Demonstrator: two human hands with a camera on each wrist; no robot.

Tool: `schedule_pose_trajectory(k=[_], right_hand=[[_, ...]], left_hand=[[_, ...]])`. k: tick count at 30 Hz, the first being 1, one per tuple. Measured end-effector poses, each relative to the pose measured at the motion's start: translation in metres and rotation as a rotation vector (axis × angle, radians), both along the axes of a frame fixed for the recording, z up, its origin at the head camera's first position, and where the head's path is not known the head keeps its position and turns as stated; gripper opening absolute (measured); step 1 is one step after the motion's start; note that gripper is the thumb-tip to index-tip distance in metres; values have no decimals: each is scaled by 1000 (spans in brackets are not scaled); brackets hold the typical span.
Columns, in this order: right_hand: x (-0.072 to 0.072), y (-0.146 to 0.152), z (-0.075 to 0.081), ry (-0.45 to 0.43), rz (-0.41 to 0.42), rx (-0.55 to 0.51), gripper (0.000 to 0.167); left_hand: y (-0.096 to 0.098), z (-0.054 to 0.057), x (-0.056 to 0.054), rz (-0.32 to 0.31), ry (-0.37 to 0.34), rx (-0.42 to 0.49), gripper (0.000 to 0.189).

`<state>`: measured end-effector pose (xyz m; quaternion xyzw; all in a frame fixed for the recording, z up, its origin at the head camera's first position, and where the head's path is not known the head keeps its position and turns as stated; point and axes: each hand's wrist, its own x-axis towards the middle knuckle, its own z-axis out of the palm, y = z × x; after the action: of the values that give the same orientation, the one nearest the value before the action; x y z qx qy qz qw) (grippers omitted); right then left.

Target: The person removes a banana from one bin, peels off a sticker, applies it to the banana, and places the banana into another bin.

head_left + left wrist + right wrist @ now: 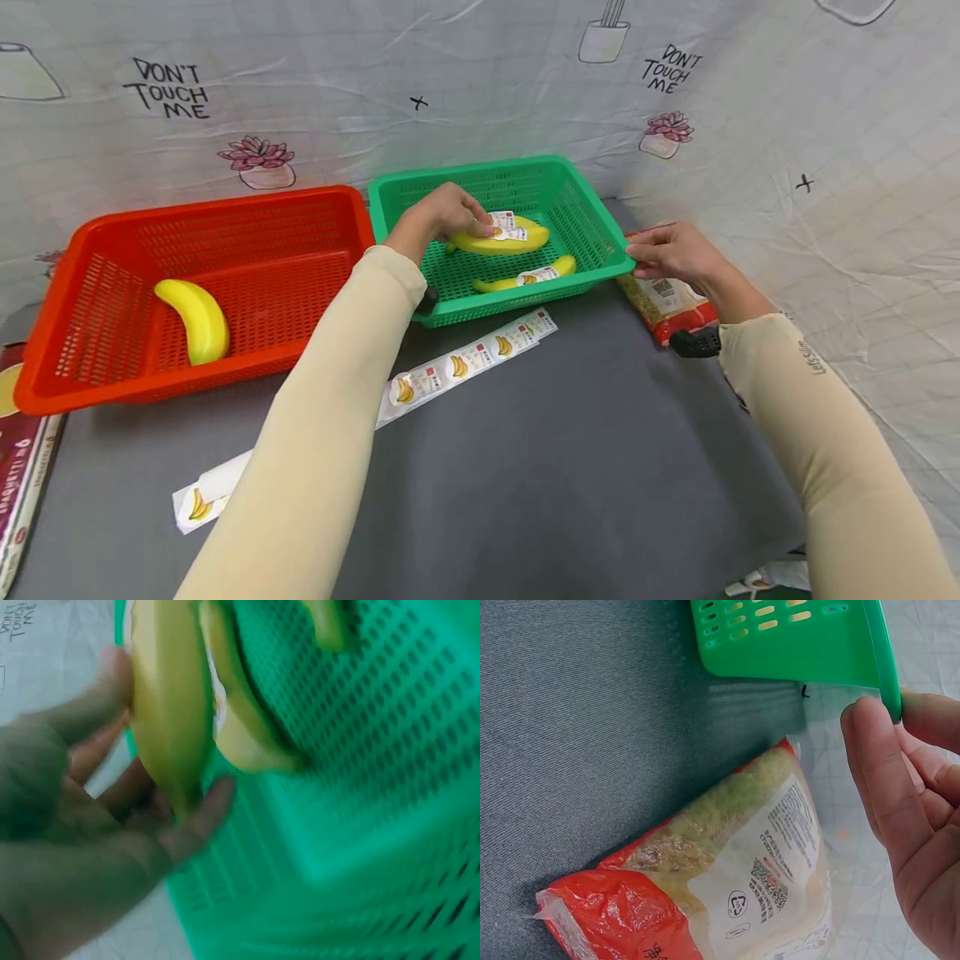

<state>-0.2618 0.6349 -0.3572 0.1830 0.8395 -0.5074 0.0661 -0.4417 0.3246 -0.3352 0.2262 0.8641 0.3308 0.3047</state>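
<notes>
My left hand [450,212] holds a yellow banana [536,241] with a white sticker, over the green basket [588,200]. In the left wrist view the thumb and fingers lie around that banana [171,682], slightly blurred. Close behind it is another stickered banana [247,735]. A third banana [566,265], also stickered, lies along the basket's front side. My right hand [678,254] pinches the basket's right corner; the right wrist view shows thumb and fingers on either side of the green rim [889,675].
Left of the green basket stands a red basket [191,389] holding one banana [197,321] without a visible sticker. Strips of banana stickers [468,360] lie on the grey table [540,467]. A red-and-clear food bag [720,862] lies beside the right hand. A printed box [22,467] is at far left.
</notes>
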Motion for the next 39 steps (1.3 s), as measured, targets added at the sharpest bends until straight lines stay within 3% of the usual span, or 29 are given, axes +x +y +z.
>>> schedule_pose_trajectory(k=[8, 15, 19, 24, 31, 35, 39], right_hand=[[1, 4, -6, 28, -14, -3, 31], [-4, -2, -6, 31, 2, -14, 23], [-3, 0, -4, 53, -16, -18, 12], [-1, 5, -8, 56, -32, -41, 10], [-2, -1, -4, 65, -10, -7, 11], [-3, -2, -4, 50, 0, 38, 24], [1, 2, -5, 21, -4, 77, 41]], left_hand=[[15, -18, -16, 0, 9, -41, 39], [10, -46, -29, 11, -43, -51, 43], [12, -54, -36, 37, -32, -36, 44], [19, -56, -37, 52, -53, -53, 44], [12, -49, -31, 86, -64, -42, 43], [9, -43, -28, 104, -67, -22, 41], [11, -28, -23, 94, -55, -4, 43]])
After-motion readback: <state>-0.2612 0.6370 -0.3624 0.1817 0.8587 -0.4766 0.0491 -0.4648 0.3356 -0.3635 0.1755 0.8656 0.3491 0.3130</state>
